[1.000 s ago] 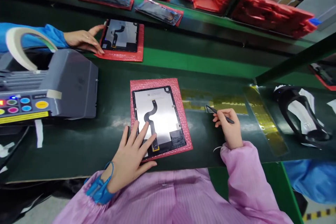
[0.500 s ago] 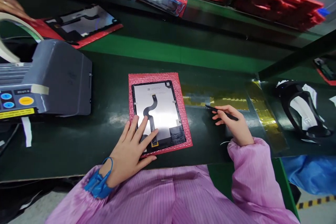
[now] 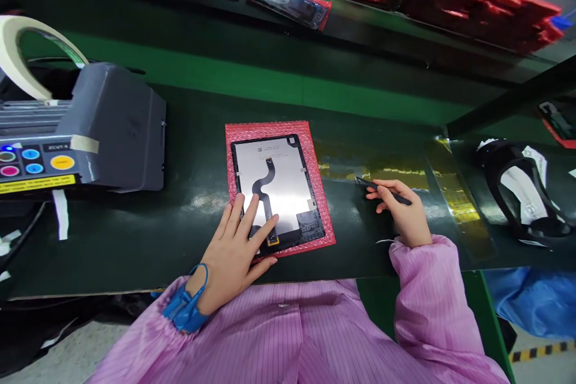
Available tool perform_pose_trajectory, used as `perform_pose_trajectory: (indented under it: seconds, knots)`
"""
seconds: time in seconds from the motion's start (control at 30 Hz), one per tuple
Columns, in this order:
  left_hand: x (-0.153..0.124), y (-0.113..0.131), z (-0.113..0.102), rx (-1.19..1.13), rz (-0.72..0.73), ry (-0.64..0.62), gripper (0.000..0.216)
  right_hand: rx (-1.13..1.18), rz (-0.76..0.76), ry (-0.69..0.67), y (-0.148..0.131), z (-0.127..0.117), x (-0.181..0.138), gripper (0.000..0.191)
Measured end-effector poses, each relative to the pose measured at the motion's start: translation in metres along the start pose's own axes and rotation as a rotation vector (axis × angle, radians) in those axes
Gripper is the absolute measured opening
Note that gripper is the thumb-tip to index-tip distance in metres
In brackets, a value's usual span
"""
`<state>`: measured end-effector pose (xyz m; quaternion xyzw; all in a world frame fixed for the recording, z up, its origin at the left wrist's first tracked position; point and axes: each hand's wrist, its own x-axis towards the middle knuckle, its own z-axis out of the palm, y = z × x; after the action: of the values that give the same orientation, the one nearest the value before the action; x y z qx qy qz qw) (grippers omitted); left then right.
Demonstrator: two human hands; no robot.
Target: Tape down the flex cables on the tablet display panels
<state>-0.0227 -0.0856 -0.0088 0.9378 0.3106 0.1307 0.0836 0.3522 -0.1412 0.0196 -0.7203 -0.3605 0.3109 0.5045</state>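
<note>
A tablet panel (image 3: 281, 183) with a silver back and a curved black flex cable lies on a red bubble-wrap sheet (image 3: 315, 192) in front of me on the dark green bench. My left hand (image 3: 238, 249) lies flat on the panel's lower left corner with its fingers spread; a blue wrist strap (image 3: 185, 307) is on that wrist. My right hand (image 3: 400, 210) rests on the bench to the right of the sheet, closed on black tweezers (image 3: 382, 190) whose tip points left toward the panel.
A grey tape dispenser machine (image 3: 108, 132) with coloured buttons and a roll of white tape (image 3: 27, 48) stands at the left. Yellow tape strips (image 3: 382, 171) lie on the bench. A black frame part (image 3: 522, 192) is at the right. Bagged panels and red sheets (image 3: 468, 6) line the far side.
The other panel on its red sheet and the co-worker's hand at the far left have gone from view. My hands have stayed almost still.
</note>
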Motion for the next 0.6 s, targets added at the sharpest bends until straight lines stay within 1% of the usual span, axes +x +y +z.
perform_pose_trajectory:
  seconds: [0.17, 0.3, 0.47, 0.6]
  knots:
    - [0.001, -0.002, 0.000, -0.021, 0.014, -0.005, 0.067, -0.074, 0.021, -0.112, -0.017, -0.004, 0.006, 0.043]
    - [0.001, -0.005, 0.001, -0.015, 0.029, 0.006, 0.067, -0.099, 0.023, -0.167, -0.020, -0.004, 0.015, 0.043]
    - [0.001, -0.004, 0.002, -0.008, 0.032, 0.022, 0.066, -0.009, 0.012, -0.154, -0.007, 0.004, 0.022, 0.039]
    - [0.001, -0.003, 0.001, -0.020, 0.015, 0.004, 0.066, 0.052, -0.004, -0.103, -0.001, 0.010, 0.021, 0.040]
